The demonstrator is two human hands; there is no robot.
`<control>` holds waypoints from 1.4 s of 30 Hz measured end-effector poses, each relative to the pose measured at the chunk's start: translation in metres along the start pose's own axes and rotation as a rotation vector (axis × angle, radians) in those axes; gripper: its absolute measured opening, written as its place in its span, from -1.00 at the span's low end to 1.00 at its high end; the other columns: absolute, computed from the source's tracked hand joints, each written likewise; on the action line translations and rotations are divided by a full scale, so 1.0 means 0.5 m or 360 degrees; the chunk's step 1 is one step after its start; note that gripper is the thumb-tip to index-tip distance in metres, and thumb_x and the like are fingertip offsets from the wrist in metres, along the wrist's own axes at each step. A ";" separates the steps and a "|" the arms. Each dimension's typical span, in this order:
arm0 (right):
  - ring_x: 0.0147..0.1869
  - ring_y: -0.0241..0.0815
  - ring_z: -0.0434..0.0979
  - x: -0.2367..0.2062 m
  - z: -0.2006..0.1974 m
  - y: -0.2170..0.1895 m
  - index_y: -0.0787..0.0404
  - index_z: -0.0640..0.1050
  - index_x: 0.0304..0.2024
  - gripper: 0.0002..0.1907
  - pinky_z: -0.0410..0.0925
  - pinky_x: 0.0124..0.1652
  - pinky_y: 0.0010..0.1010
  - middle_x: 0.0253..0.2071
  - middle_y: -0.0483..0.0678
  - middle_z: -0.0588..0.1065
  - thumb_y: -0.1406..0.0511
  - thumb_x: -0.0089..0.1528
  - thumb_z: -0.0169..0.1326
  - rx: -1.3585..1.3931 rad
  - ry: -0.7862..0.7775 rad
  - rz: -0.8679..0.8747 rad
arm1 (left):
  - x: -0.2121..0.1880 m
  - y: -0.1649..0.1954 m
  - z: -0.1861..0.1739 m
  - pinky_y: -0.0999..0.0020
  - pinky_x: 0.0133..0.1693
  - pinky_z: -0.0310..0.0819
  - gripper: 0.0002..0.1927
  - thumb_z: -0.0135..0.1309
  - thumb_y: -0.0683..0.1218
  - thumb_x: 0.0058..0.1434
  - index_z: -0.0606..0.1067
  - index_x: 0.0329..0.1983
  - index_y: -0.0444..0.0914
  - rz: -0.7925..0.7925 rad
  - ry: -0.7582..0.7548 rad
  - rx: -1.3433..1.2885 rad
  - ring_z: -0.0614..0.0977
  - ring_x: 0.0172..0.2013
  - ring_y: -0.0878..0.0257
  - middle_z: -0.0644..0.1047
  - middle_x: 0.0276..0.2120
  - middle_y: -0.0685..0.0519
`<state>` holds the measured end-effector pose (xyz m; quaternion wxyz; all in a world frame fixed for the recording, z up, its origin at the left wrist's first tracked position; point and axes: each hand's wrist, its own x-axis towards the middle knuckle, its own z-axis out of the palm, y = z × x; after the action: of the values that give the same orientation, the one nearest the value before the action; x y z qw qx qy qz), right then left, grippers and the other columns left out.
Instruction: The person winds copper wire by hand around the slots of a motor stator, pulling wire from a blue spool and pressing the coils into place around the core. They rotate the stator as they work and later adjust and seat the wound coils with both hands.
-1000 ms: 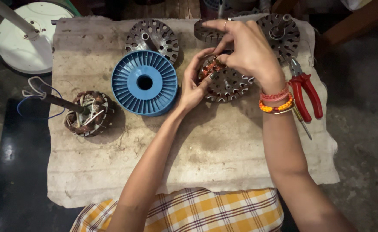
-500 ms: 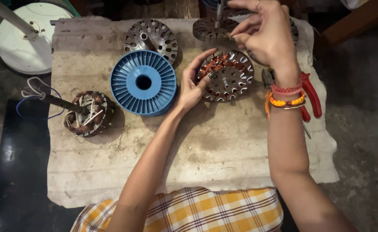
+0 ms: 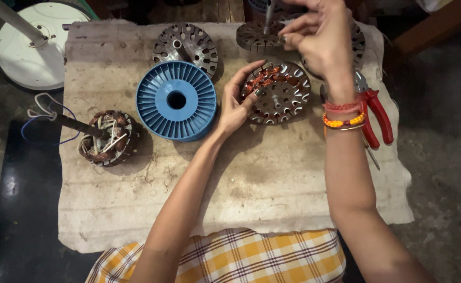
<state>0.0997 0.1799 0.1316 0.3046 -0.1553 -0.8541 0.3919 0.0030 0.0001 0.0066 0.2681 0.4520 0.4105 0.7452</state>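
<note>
A round metal stator (image 3: 281, 99) with slots lies on a worn cloth (image 3: 272, 183); copper windings fill its upper left part. My left hand (image 3: 234, 105) grips the stator's left edge, with the thumb and fingertips pressed on the copper. My right hand (image 3: 319, 39) is raised above and behind the stator, fingertips pinched together on a fine copper wire that is barely visible. Bead bracelets circle that wrist.
A blue plastic spool (image 3: 176, 100) lies left of the stator. Bare stators sit at the back (image 3: 186, 44) (image 3: 254, 35). A wound stator on a rod (image 3: 106, 137) rests at the left edge, red pliers (image 3: 377, 112) at the right, and a white round base (image 3: 31, 47) at the far left.
My right hand has lifted from the stator and drawn away toward the back. My left hand has stayed on the stator's left edge.
</note>
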 end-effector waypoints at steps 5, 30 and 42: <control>-0.24 -0.20 0.78 0.018 0.023 0.071 0.40 0.55 0.13 -0.61 0.57 -0.22 -0.47 -0.26 0.05 0.68 0.62 0.25 0.18 -0.0153 0.0365 -0.0154 | 0.000 0.001 -0.002 0.24 0.50 0.17 -0.28 -0.04 -0.46 0.12 0.36 0.39 -0.26 -0.0021 -0.0003 0.0016 0.46 0.33 0.19 0.48 0.27 -0.02; -0.13 -0.20 0.76 -0.009 0.058 -0.069 0.25 0.42 0.39 -0.20 0.45 0.10 -0.41 -0.21 0.07 0.70 0.60 0.07 0.23 -0.0324 -0.0266 -0.0045 | -0.004 -0.014 0.003 0.12 0.55 0.06 -0.13 -0.08 -0.47 0.09 0.11 0.49 -0.18 -0.0102 0.0064 -0.0156 0.29 0.48 0.09 0.34 0.40 -0.06; -0.27 -0.20 0.70 -0.014 -0.025 -0.071 0.28 0.28 0.45 -0.32 0.57 -0.23 -0.41 -0.30 0.05 0.59 0.61 0.28 0.00 0.0359 -0.0305 0.0458 | -0.002 -0.007 0.002 0.13 0.54 0.16 -0.28 -0.03 -0.44 0.13 0.34 0.41 -0.26 -0.0089 0.0004 0.0002 0.43 0.39 0.11 0.45 0.32 -0.05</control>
<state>0.1120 0.1607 0.1622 0.1783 -0.2027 -0.7989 0.5374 0.0044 0.0018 0.0033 0.2879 0.4396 0.4238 0.7378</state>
